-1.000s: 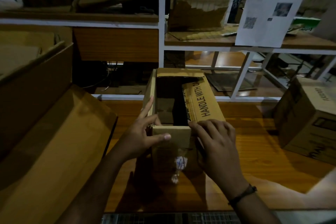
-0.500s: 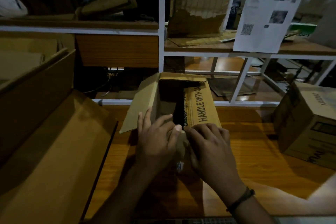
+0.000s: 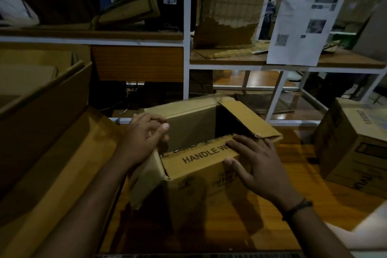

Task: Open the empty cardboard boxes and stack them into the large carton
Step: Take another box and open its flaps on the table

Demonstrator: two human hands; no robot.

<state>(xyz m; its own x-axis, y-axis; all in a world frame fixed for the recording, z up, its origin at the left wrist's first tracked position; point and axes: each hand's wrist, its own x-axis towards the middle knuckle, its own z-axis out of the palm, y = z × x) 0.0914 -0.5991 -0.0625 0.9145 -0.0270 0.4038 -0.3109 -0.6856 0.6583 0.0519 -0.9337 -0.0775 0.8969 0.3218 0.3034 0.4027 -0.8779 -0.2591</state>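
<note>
A small cardboard box printed "HANDLE W..." stands on the wooden table, its top open and dark inside. My left hand grips the left end of the far flap, fingers curled over its edge. My right hand lies on the near printed flap, fingers spread over its right end and thumb on the box's front face. The right flap is folded outward. The large carton stands at the left with its big flap hanging down toward me.
Another closed cardboard box sits on the table at the right. A white-framed shelf rack rises behind the table, holding torn cardboard and a hanging printed sheet. Bare wooden table shows right of the small box.
The box has been turned about a quarter turn, so its printed flap now faces me. My left hand moved from the near edge to the far flap; more flaps stand open.
</note>
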